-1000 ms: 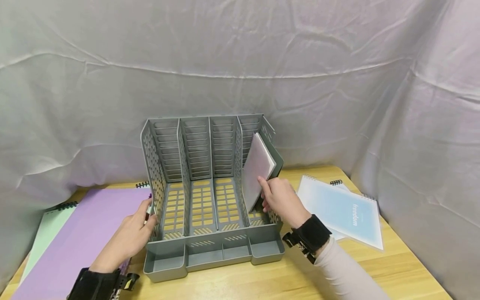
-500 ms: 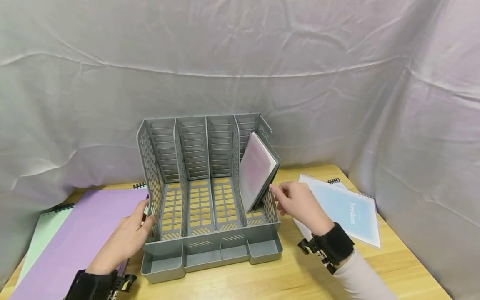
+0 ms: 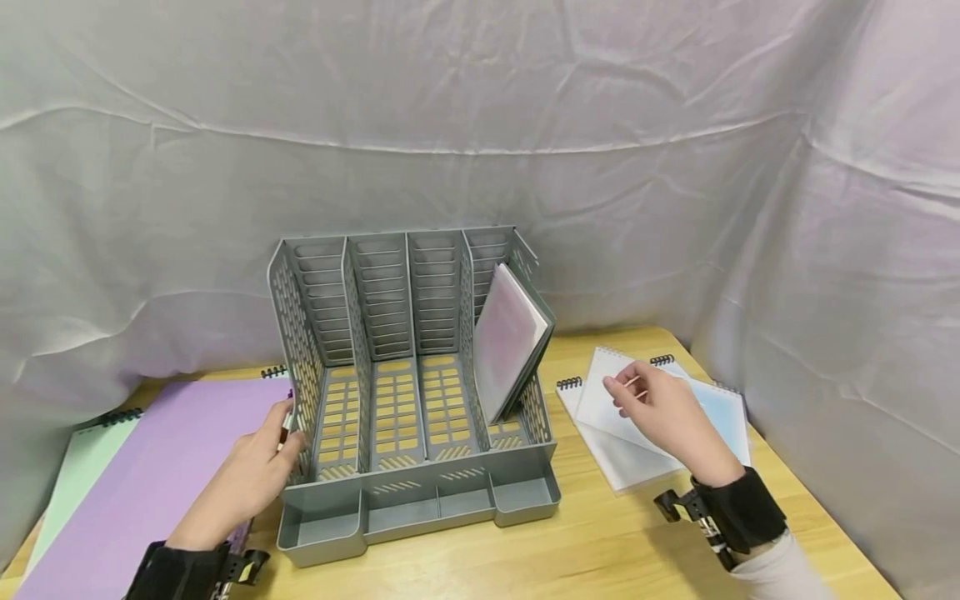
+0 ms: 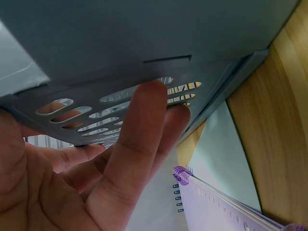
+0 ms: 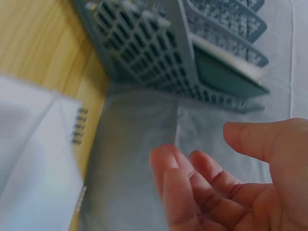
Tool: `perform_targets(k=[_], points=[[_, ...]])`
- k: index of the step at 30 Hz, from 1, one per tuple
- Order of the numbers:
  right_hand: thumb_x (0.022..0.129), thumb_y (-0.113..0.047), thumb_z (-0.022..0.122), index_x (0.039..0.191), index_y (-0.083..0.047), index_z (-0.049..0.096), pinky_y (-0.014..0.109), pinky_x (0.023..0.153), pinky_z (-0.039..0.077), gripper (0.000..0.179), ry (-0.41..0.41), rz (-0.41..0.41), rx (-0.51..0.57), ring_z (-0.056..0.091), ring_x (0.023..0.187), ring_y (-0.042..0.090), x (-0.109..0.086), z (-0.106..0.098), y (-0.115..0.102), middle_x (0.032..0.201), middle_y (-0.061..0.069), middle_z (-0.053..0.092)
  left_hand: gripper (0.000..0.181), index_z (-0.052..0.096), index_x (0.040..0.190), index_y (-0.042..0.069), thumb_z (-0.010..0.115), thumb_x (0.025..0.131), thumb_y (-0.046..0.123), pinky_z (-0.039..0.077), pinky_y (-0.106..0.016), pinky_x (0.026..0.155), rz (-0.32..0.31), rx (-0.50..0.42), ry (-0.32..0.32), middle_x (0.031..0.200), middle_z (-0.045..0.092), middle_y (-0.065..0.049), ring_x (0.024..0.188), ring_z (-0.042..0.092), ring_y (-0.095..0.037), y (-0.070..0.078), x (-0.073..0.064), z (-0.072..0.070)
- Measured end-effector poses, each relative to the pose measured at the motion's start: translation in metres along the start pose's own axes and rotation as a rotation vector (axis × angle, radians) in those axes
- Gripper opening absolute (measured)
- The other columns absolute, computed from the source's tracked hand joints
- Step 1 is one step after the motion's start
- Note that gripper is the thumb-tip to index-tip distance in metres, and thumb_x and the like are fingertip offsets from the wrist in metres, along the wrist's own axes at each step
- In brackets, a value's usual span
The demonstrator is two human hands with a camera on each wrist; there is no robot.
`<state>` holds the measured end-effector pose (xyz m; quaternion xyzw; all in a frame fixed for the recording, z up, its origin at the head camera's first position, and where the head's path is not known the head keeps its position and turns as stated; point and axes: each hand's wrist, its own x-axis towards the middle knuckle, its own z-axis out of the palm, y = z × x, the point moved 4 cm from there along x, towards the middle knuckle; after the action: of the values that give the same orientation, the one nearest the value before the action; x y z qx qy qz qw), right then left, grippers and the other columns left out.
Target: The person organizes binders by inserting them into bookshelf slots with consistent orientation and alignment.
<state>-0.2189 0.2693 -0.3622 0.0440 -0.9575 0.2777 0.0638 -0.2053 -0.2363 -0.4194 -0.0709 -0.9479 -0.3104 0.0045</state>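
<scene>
A grey desk file organizer [image 3: 431, 471] with upright dividers stands mid-table in the head view. My left hand [image 3: 247, 471] holds its left side wall; in the left wrist view, fingers [image 4: 139, 125] lie along the slotted outer face and skin shows through some slots. A pinkish notebook [image 3: 507, 342] and a dark green-covered one [image 3: 543, 329] lean in the rightmost compartment. My right hand [image 3: 667, 417] hovers empty, fingers loosely bent, above spiral notebooks at the right: a white one [image 3: 626, 471] and a light blue one [image 3: 722, 408], partly hidden by the hand.
A large purple notebook [image 3: 187, 450] and a pale green spiral notebook [image 3: 90, 467] lie on the wooden table [image 3: 480, 558] at the left. Small trays line the organizer's front. Grey cloth [image 3: 480, 100] hangs behind and to the right.
My right hand has let go of the pinkish notebook and moved right, over the notebooks there. The notebook stays leaning in the compartment. The left hand keeps its place at the organizer.
</scene>
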Motion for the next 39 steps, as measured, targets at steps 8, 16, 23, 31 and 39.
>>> perform_targets(k=[8,16,23,31,39], points=[[0.11,-0.042,0.061,0.121,0.0,0.062,0.039,0.077,0.054,0.044,-0.006,0.058,-0.091,0.074,0.098,0.032,-0.013,-0.015,0.054,0.107,0.019,0.076,0.057,0.029,0.161,-0.003,0.046,0.113,0.02,0.059,-0.047,0.07,0.005,0.005,0.004,0.115,0.075,-0.028,0.089,0.07,-0.031,0.0,0.0,0.0],[0.11,-0.048,0.057,0.138,0.015,0.053,0.055,0.086,0.056,0.068,-0.127,0.175,-0.149,0.07,0.103,0.044,-0.024,-0.024,0.116,0.112,0.029,0.072,0.058,0.028,0.163,-0.003,0.046,0.113,0.02,0.06,-0.05,0.074,-0.003,-0.004,-0.002,0.121,0.073,-0.033,0.094,0.072,-0.034,0.0,-0.001,0.0],[0.109,-0.051,0.056,0.139,0.028,0.044,0.066,0.093,0.052,0.086,-0.204,0.22,-0.218,0.062,0.112,0.06,-0.03,-0.028,0.157,0.12,0.045,0.064,0.054,0.032,0.161,0.001,0.046,0.113,0.02,0.059,-0.047,0.07,0.006,0.004,0.016,0.12,0.074,-0.031,0.093,0.073,-0.034,0.001,0.0,0.0],[0.105,-0.058,0.06,0.129,0.034,0.046,0.071,0.094,0.052,0.096,-0.242,0.234,-0.285,0.057,0.112,0.068,-0.035,-0.029,0.177,0.123,0.053,0.057,0.053,0.033,0.16,0.001,0.046,0.113,0.02,0.058,-0.045,0.068,0.013,0.008,0.023,0.118,0.075,-0.031,0.092,0.073,-0.033,0.001,0.001,0.0],[0.097,-0.059,0.071,0.128,0.032,0.04,0.062,0.084,0.056,0.101,-0.257,0.33,-0.254,0.061,0.102,0.06,-0.035,-0.029,0.182,0.121,0.051,0.054,0.054,0.032,0.161,0.001,0.047,0.113,0.02,0.06,-0.048,0.07,0.008,0.005,0.019,0.12,0.074,-0.033,0.095,0.074,-0.036,0.002,0.0,-0.001]])
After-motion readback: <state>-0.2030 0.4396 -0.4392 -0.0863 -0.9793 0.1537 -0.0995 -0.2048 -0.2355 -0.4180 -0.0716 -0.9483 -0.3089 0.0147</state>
